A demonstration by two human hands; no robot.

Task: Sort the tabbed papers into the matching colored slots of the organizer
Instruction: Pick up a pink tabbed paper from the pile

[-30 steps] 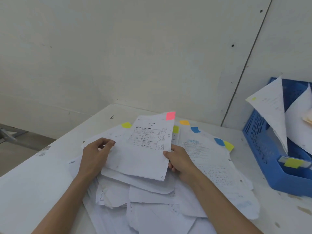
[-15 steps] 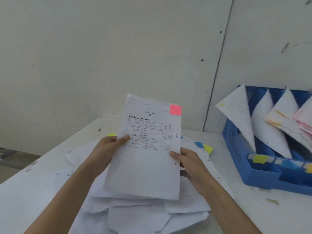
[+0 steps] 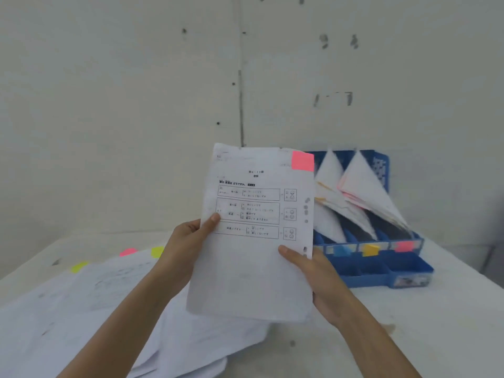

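1. Step in hand, as I judge it: one sheet (image 3: pixel 253 241) is picked and being read for colour before filing. Its pink tab (image 3: pixel 302 160) sits at the top right corner.
2. The sheet is upright in the air over the middle of the table (image 3: pixel 409 336), touching nothing but the hands. It hides the left part of the organizer (image 3: pixel 381 274).
3. Left hand (image 3: pixel 188 246): fingers curled round the sheet's left edge, thumb on the printed face.
4. Right hand (image 3: pixel 313 271): thumb pinches the right edge lower down; the other fingers are behind the paper and hidden.
5. The organizer stands near the table's far right edge. Front labels seen: blue label (image 3: pixel 341 251), yellow label (image 3: pixel 369 249), pink label (image 3: pixel 404 246), pink being rightmost. Papers already lean in the slots.
6. The pile (image 3: pixel 81 309) of unsorted tabbed papers lies on the table's left side.
7. The next move calls for carrying the sheet right, past the blue and yellow slots, and dropping its bottom edge into the pink slot. One hand would probably serve.
8. Risk: the leaning papers may block the slot mouth.
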